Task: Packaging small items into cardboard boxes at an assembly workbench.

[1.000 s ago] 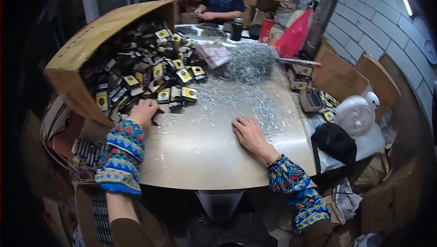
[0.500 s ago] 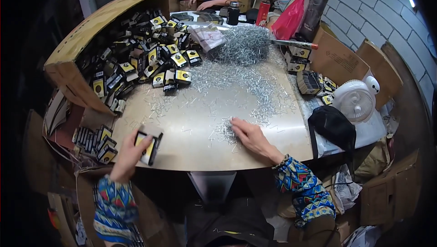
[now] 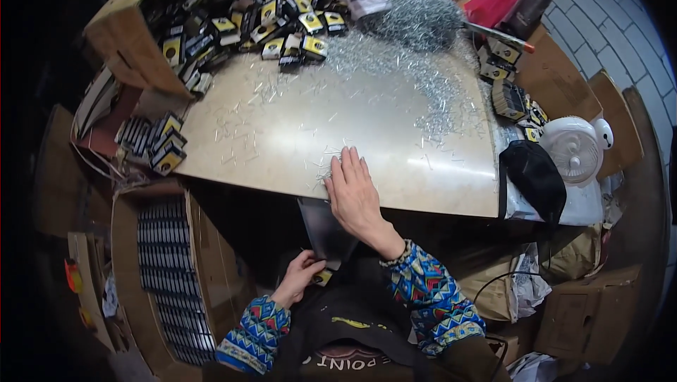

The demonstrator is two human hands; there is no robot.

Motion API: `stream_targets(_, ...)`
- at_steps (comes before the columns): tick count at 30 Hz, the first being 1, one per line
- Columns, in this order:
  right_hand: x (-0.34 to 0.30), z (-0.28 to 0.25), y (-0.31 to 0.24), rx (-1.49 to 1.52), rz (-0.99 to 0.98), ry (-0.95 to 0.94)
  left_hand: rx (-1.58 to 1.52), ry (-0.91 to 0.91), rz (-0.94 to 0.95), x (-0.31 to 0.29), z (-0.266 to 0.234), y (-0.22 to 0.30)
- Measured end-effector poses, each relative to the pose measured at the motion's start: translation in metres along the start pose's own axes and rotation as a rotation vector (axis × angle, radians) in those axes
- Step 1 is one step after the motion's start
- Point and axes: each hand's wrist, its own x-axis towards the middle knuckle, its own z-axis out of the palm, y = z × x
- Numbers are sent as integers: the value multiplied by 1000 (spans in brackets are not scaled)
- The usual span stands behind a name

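Note:
My left hand point(image 3: 299, 278) is below the table's front edge, closed on a small black-and-yellow box point(image 3: 322, 278), mostly hidden by the fingers and the dark clothing. It sits at the lower end of a grey metal chute point(image 3: 326, 230) under the table edge. My right hand point(image 3: 354, 195) lies flat near that edge, fingers stretched forward and close together. Beside its fingertips is a small heap of thin, silvery, nail-like metal pieces point(image 3: 326, 163). A large mound of the same pieces point(image 3: 423, 21) stands at the back of the metal-topped table point(image 3: 282, 135).
A cardboard bin point(image 3: 134, 51) spills many small boxes point(image 3: 268, 12) at the back left. More boxes point(image 3: 168, 153) stack at the left edge. An open carton point(image 3: 169, 269) of rowed boxes stands lower left. A white fan point(image 3: 572, 153) and black cap point(image 3: 534, 181) lie right.
My left hand has moved from the table's left side down under the front edge with the box. My right hand has drawn nearer the edge with some metal pieces. The view has tilted down.

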Motion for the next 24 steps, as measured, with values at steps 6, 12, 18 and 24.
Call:
stream_targets(6,-35,-38,-38,-47,-1,-109,-221,15,-9,-10,17,-7)
stream_targets(12,-50,-75,-29,497,149,-59,-332,-34,58,-11,17,-13)
stream_targets(18,-84,-36,-21,326,4,-205,-158,-74,199,-11,19,-16)
stream_targets(24,-134,-7,-41,356,-190,-560,578,84,526,-12,15,-37)
